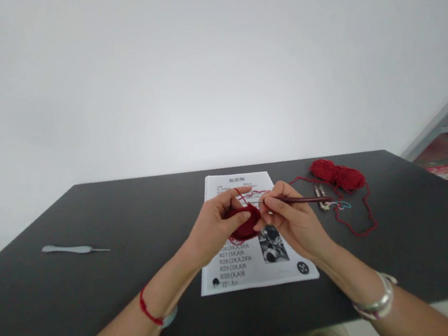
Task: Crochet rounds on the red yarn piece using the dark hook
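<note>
Over a printed sheet (255, 275), my left hand (217, 222) pinches a small piece of red crochet (244, 226), with red yarn running over its raised index finger. My right hand (293, 216) grips a crochet hook (305, 199) with a dark red handle. The hook's thin metal shaft points left and reaches the top edge of the crochet; whether its tip is inside a stitch is too small to tell. A strand of yarn leads from the hands to a red yarn skein (338, 174) at the right.
A grey-handled hook (69, 249) lies at the left of the dark table (130, 214). Beside the skein are small scissors (320, 197) and a light blue loop (342, 205). A loose curl of red yarn lies right of them. A white wall stands behind the table.
</note>
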A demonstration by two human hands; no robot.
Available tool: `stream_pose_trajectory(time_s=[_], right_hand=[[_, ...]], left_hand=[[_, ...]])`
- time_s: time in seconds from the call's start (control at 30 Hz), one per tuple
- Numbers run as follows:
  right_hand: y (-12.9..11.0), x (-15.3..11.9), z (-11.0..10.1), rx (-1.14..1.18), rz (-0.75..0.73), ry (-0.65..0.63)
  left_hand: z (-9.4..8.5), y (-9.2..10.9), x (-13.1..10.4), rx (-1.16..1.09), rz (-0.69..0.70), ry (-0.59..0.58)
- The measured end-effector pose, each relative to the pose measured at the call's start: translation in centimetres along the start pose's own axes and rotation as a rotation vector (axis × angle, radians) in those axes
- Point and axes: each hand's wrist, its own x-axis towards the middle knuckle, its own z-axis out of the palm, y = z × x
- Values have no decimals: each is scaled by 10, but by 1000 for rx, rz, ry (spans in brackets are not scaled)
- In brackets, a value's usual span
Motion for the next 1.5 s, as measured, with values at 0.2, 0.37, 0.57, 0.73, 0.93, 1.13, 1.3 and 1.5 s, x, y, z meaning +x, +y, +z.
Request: stream_pose_trajectory(time_s=[0.2, 0.37, 0.57, 0.73, 0.93, 1.13, 1.3, 1.5], right_hand=[[0, 1, -3, 44, 37, 2], [-2, 1, -4, 45, 56, -1], [-4, -1, -4, -98, -59, -31], [-2, -2, -7, -253, -226, -57], [6, -5, -12, -458, -363, -50], [13, -10, -16, -778, -505, -40], [15, -11, -9, -1037, -696, -76], [19, -4, -18, -1189, -812, -245]], left_hand=[[-3, 0, 3, -237, -194, -70], [-3, 1, 3, -217, -140, 0], [-3, -2, 2, -157, -105, 34], [-2, -2, 2, -158, -99, 85], [1, -2, 2, -145, -102, 106], [5, -4, 2, -121, -112, 170], [13, -5, -2, 1, -88, 249], [16, -6, -4, -112, -151, 209]])
